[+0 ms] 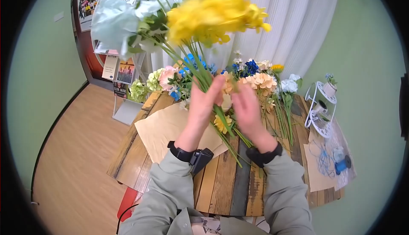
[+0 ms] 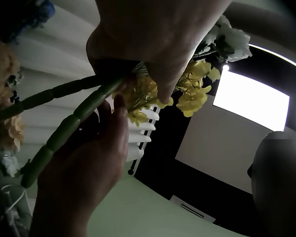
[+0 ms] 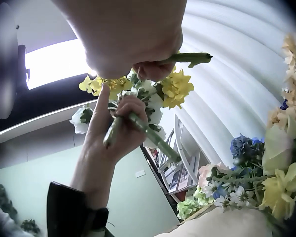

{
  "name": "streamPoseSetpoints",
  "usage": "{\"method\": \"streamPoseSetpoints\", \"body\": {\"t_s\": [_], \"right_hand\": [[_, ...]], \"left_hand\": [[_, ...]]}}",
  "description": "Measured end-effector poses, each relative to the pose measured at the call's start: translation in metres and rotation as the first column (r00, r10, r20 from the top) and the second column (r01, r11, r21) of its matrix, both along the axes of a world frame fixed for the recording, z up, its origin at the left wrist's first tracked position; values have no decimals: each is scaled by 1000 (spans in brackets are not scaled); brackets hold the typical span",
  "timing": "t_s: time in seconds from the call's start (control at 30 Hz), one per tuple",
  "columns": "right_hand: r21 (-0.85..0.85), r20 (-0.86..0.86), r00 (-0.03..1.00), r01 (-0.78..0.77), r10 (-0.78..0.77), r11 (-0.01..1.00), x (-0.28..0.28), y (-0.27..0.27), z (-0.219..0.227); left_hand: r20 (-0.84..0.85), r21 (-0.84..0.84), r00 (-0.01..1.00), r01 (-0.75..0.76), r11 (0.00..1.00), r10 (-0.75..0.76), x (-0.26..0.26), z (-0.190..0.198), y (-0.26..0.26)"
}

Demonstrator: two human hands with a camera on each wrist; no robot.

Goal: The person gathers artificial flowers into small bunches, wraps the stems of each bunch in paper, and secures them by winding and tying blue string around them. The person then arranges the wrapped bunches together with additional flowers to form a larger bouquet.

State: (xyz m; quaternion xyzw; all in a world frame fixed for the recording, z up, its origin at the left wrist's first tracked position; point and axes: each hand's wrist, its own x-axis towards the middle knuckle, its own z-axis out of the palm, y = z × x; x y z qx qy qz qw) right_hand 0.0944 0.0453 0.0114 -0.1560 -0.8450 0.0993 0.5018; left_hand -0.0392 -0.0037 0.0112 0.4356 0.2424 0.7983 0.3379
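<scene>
My left hand grips a bundle of green stems above the table, thumb pointing up along them. Pale blue-white flowers and blurred yellow flowers top the bundle, and cut stem ends stick out below the fist. Close on the right is my right hand, blurred, with curled fingers. In the right wrist view it holds a green stem, whose cut end juts out past the fingers. That same view shows the left hand around its stems, with yellow blooms behind.
A brown paper sheet lies on the plank table. Peach flowers, blue flowers and pink and green ones line the back. At right are a white tiered stand and a blue spool. A magazine rack stands behind left.
</scene>
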Motion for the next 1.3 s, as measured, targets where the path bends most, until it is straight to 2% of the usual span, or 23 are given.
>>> {"method": "streamPoseSetpoints", "body": {"t_s": [0.07, 0.1, 0.13, 0.17, 0.27, 0.33, 0.4, 0.47, 0.53, 0.57, 0.67, 0.73, 0.83, 0.87, 0.93, 0.97, 1.03, 1.07, 1.13, 1.17, 1.2, 1.27, 1.3], "right_hand": [[-36, 58, 997, -50, 52, 998, -13, -9, -12], [-27, 56, 997, -57, 59, 998, -13, -9, -14], [87, 95, 995, -27, 19, 996, -13, -9, -16], [200, 129, 991, -3, -23, 980, -13, -8, -18], [195, 149, 988, -59, 30, 979, -12, -6, -23], [132, 157, 986, -71, 50, 989, -8, -11, -28], [-213, -41, 971, -239, 235, 948, -4, -20, -37], [-258, 25, 973, -214, 228, 942, 4, -19, -49], [-494, 144, 924, -243, 355, 835, 9, -15, -59], [-587, 5, 951, -248, 310, 771, 8, -25, -58], [-522, -74, 951, -293, 300, 801, 9, -26, -57], [-590, -94, 955, -282, 282, 756, 12, -28, -46], [-716, -182, 915, -374, 360, 590, 12, -28, -40], [-718, -180, 915, -373, 360, 588, 11, -27, -42], [-646, -137, 931, -342, 337, 682, 9, -24, -48], [-649, -133, 930, -342, 341, 680, 9, -21, -52], [-752, -298, 859, -480, 416, 452, 10, -16, -56], [-756, -297, 861, -476, 413, 448, 11, -17, -56], [-765, -452, 747, -605, 488, 218, 16, -18, -51], [-774, -463, 713, -615, 526, 152, 18, -21, -45], [-776, -468, 723, -611, 508, 155, 18, -23, -45], [-799, -490, 721, -596, 490, 77, 18, -25, -46], [-821, -485, 742, -569, 463, 53, 22, -21, -44]], "left_hand": [[12, -9, 999, -41, 999, 41, 8, 1, 3], [9, -44, 993, -118, 992, 119, 6, 0, 4], [6, -81, 980, -198, 977, 199, 3, -1, 6], [-7, -57, 979, -205, 977, 205, 1, -2, 8], [13, -88, 975, -221, 971, 223, 2, -3, 8], [45, -109, 983, -171, 979, 177, 2, -1, 4], [111, -152, 990, -68, 986, 85, 1, 2, 0], [64, -136, 988, -128, 982, 138, -2, 6, -1], [-89, -191, 981, -188, 963, 174, -4, 8, -5], [-88, -196, 981, -189, 962, 174, -1, 10, -7], [-114, -99, 975, -204, 974, 192, 4, 14, -8], [-142, -66, 975, -181, 981, 171, 2, 13, -9], [-151, -38, 981, -131, 991, 124, -5, 7, -5], [-149, -40, 981, -132, 990, 125, -5, 5, -3], [-109, -37, 991, -81, 996, 76, -3, 0, -1], [-105, -39, 991, -85, 996, 81, -1, -1, -1], [-103, 34, 990, -96, 995, 99, 5, 0, 0], [-99, 27, 990, -95, 995, 97, 2, 0, -2], [-147, -77, 989, -33, 996, 21, -4, 7, -6], [188, -63, 958, 232, 971, -217, 3, 19, -13], [191, -73, 954, 250, 966, -232, 0, 15, -11], [216, 185, 803, 525, 831, -556, -8, 9, -10], [236, 147, 868, 412, 899, -436, -4, 7, -8]]}}
